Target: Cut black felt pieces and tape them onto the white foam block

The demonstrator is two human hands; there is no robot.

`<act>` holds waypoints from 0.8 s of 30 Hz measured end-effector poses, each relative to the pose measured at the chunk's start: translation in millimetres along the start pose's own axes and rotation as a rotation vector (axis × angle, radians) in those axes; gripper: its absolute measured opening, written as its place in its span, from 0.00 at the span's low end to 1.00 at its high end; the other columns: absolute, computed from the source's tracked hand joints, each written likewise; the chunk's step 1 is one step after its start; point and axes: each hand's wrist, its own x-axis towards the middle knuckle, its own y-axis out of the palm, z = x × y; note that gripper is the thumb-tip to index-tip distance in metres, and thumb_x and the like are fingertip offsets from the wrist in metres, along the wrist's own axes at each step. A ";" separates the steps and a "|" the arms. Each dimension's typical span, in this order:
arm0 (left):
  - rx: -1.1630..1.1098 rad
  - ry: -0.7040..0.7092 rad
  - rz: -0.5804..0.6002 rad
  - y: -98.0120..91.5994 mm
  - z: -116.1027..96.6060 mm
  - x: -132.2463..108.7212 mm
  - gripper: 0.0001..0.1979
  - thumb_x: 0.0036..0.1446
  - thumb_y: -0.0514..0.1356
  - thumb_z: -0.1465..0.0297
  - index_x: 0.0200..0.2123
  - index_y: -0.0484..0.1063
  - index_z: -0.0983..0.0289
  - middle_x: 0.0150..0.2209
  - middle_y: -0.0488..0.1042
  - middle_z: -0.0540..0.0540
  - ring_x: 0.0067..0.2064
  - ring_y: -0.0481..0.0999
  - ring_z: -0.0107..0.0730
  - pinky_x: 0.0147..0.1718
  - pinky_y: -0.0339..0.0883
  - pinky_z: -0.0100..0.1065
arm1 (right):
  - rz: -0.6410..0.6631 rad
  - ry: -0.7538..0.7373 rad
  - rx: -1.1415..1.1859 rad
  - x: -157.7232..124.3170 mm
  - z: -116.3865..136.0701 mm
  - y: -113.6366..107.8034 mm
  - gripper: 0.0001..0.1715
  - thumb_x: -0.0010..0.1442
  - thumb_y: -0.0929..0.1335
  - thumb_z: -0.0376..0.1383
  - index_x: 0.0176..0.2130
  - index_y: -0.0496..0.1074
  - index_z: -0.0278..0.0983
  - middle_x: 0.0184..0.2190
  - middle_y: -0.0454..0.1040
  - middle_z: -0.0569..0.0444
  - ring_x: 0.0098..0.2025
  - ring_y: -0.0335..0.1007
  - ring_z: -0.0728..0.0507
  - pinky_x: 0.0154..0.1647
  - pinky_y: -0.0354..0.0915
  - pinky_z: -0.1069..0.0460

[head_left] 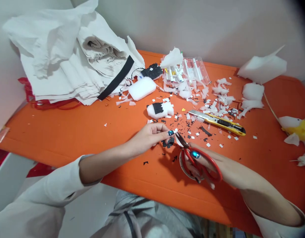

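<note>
Pinched 1 small white scrap (pixel 176 131) between thumb and finger of the left hand (pixel 156 133), over the orange table (pixel 93 132), beside the tips of the scissors (pixel 185 144). Gripped their handles in the right hand (pixel 202 160). Probably needed short snips, keeping fingertips clear of the blades.

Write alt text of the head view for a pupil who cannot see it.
A right hand holds red scissors, their tips at a small white piece pinched by the left hand, over an orange table. Scraps, a yellow cutter and white sheets lie around them.
</note>
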 end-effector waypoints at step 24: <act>-0.011 0.044 0.089 1.8 1.6 -2.7 0.14 0.54 0.64 0.62 0.27 0.67 0.67 0.22 0.69 0.47 0.21 0.65 0.19 0.21 0.53 0.24 | -0.066 -0.077 0.116 12.6 -4.8 11.5 0.21 0.68 0.56 0.52 0.34 0.59 0.40 0.26 0.63 0.59 0.23 0.54 0.50 0.23 0.58 0.55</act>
